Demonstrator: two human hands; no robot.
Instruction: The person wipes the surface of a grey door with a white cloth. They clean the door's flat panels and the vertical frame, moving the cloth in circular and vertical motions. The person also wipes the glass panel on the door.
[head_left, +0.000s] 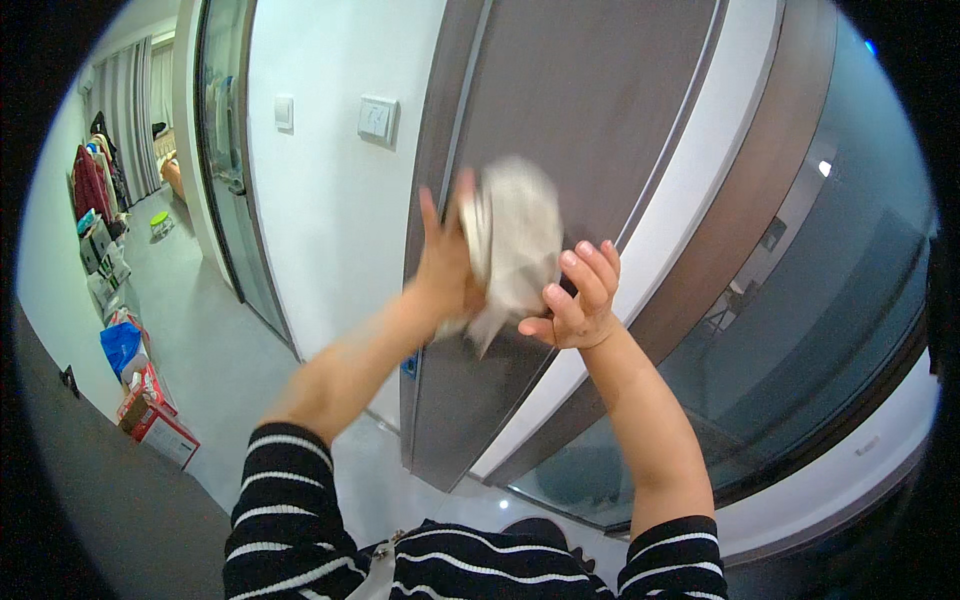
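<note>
Bare forearms, black sleeves (285, 500) (thin white stripes), pushed up

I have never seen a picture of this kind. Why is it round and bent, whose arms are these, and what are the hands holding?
The picture comes from a wide fisheye camera worn on a person's head, looking at that person's own hands. Such a lens makes the picture round and bends straight edges near its rim. No machine is here: the two bare arms in striped sleeves belong to the wearer.

The left hand grips a pale crumpled cloth, which is blurred, against a tall grey-brown door panel. The right hand is beside the cloth with curled fingers; whether it touches the cloth cannot be told.

Left of the panel is a white wall with a light switch. Further left, a grey floor runs down a corridor, with boxes, a blue bag and hanging clothes along it.
</note>
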